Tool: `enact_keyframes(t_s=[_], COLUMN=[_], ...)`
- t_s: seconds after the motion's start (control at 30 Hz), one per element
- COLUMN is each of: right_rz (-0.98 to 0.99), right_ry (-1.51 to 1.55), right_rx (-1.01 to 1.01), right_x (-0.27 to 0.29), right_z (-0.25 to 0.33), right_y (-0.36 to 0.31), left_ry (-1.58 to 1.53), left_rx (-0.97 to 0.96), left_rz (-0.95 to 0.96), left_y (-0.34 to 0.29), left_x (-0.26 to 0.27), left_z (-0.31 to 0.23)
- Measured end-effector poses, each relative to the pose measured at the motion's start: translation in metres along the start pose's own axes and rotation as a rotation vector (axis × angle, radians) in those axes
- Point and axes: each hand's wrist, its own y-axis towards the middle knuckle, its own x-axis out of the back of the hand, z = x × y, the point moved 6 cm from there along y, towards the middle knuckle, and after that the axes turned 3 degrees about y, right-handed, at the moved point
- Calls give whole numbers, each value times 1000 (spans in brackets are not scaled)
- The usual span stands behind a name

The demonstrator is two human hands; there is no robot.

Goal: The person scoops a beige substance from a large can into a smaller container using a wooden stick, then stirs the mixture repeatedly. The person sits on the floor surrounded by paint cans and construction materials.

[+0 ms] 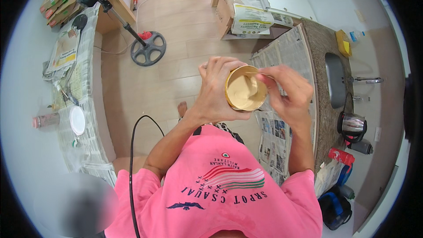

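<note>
My left hand is wrapped around the side of a round tub, holding it up in front of my chest with its mouth tilted toward me. Inside lies a smooth, thick tan paste that looks like paint or filler. Pinched in my right hand is a thin, light-coloured stick, whose end reaches over the tub's mouth. The fingers hide part of the stick, so its full shape cannot be made out.
On the left, a newspaper-covered counter bears a white round lid and tools. A pedestal fan stands ahead. To the right, a stone counter has a sink and a kettle. A black cable hangs at my left.
</note>
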Motion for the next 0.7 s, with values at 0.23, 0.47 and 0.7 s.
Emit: enact_keyframes(t_s=[0.23, 0.47, 0.7], right_rz=[194, 38, 194], right_ry=[235, 36, 113], right_rx=[-69, -21, -77], right_x=[-5, 2, 3], right_z=[7, -4, -2], right_y=[-15, -3, -24], left_ry=[-63, -60, -33], left_rx=[19, -17, -10], left_rz=[-24, -9, -6], left_y=[-2, 3, 2], left_x=[-6, -11, -6], left_z=[11, 6, 11])
